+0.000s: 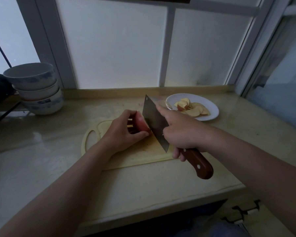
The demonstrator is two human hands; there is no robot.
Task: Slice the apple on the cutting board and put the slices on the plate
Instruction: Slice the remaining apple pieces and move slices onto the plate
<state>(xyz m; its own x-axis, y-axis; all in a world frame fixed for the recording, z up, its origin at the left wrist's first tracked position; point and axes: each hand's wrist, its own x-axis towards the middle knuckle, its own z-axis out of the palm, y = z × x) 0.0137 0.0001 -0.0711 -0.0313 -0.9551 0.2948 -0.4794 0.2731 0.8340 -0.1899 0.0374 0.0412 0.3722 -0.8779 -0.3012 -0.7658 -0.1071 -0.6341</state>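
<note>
With the left hand (125,132) gripping the apple piece (141,124) on the cutting board (137,156) and the right hand (181,132) wrapped around the cleaver (154,120), keep the fingers (142,134) curled clear of the blade and press straight down beside them, then move slices to the plate (212,108) beyond the board.

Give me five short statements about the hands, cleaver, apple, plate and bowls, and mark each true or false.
1. The right hand holds a cleaver by its wooden handle. True.
2. The left hand rests flat on the counter. False: it steadies the apple piece on the cutting board.
3. The plate already holds apple slices. True.
4. The plate sits left of the board. False: far right.
5. The stacked bowls stand at the left. True.
</note>
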